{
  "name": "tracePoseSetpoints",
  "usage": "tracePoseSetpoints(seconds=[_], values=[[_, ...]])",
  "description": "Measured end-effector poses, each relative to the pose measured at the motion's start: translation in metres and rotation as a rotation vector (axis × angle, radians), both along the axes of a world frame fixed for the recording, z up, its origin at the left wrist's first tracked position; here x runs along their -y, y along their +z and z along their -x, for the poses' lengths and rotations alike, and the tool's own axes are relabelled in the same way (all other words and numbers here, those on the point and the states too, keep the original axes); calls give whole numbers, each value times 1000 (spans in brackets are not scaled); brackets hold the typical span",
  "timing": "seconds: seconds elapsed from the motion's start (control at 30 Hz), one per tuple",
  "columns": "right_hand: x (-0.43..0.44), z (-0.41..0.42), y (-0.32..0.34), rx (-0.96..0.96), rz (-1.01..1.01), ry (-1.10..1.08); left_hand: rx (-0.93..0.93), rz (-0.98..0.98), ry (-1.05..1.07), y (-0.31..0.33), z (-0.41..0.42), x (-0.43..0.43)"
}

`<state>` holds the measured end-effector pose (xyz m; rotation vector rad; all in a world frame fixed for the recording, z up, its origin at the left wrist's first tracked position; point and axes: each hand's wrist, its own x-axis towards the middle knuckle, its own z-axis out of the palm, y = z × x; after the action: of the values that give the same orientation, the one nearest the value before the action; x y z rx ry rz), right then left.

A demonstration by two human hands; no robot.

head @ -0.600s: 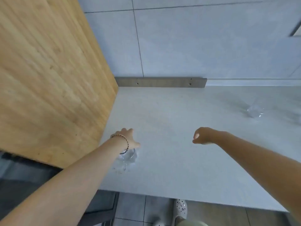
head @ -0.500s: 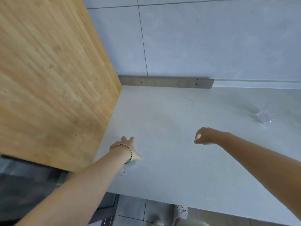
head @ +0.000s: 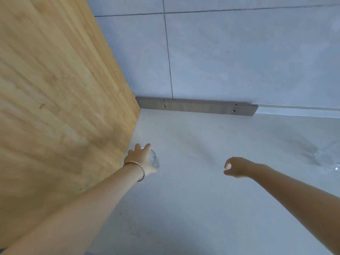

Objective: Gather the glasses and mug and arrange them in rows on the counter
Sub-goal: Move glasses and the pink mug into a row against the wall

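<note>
A clear drinking glass [head: 153,159] stands on the pale counter [head: 193,199] close to the wooden side panel. My left hand [head: 140,159], with a dark bracelet on the wrist, covers the glass from above and grips it; only its right rim shows. My right hand [head: 237,167] hovers over the counter's middle, fingers loosely curled, holding nothing. A second clear glass [head: 329,157] stands blurred at the far right edge. No mug is in view.
A tall wooden panel [head: 60,100] walls off the left side. A grey tiled wall [head: 239,52] rises behind the counter, with a grey strip [head: 196,106] bearing screw holes along its base.
My left hand has carried the glass farther back along the wooden panel. The view has tilted up, hiding the counter's front edge and floor. My right hand has barely moved.
</note>
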<state>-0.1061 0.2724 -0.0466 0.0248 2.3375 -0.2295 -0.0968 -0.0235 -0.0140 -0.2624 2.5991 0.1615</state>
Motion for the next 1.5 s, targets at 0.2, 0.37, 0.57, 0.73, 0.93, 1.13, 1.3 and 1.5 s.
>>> tracePoseSetpoints(seconds=[0.2,0.37,0.57,0.73,0.93,1.13,1.3,1.5], values=[[19,38,-4,-44,14,-98,-133,30,-233,10,132,8],[28,59,-16,-38,5,-176,-45,46,-356,-4,196,2],[31,61,-31,5,-17,-225,-2,62,-428,-28,231,-2],[32,52,-28,34,-33,-226,-15,60,-460,-34,225,-8],[19,31,-13,30,-2,-242,-120,160,-627,-18,174,-44],[-29,-12,5,8,0,-240,60,-137,-574,-17,113,-114],[-108,-43,15,-72,-19,-285,109,-165,-554,-23,79,-182],[-217,-54,19,-238,-110,-372,114,-185,-512,-23,47,-255]])
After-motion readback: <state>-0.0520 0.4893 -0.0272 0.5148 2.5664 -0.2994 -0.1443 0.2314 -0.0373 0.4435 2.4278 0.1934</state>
